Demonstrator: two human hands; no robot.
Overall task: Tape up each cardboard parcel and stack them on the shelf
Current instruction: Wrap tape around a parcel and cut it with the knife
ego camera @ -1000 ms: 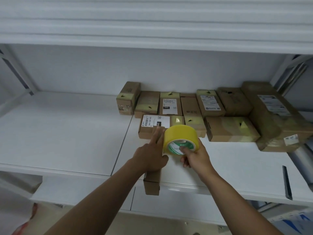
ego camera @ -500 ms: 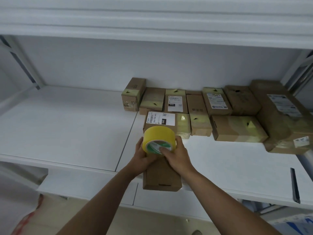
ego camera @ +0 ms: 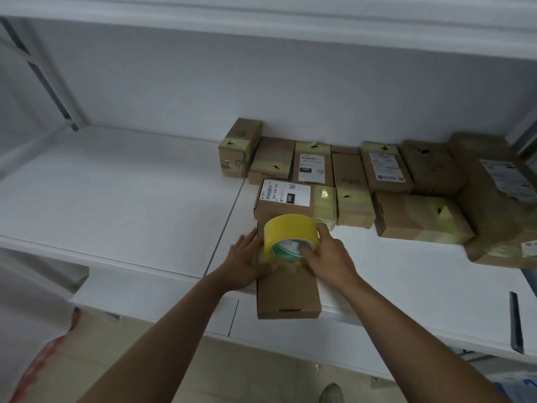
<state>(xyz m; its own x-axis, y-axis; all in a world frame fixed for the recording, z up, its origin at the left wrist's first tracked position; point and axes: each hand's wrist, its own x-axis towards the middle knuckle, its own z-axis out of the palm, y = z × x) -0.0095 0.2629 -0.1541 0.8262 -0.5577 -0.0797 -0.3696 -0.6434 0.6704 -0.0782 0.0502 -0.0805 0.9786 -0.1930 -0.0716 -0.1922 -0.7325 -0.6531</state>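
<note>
Head view: the right hand point(ego camera: 327, 258) grips a yellow roll of packing tape point(ego camera: 289, 237), fingers curled over its rim and into the core, hiding part of the green inner label. The left hand point(ego camera: 247, 261) lies flat against a plain brown cardboard parcel point(ego camera: 287, 295), fingers straight, holding nothing. That parcel's far end is hidden behind the roll; its near end overhangs the white shelf point(ego camera: 116, 199). Behind, taped brown boxes point(ego camera: 348, 181) crowd the shelf's back; the rightmost is cut off.
</note>
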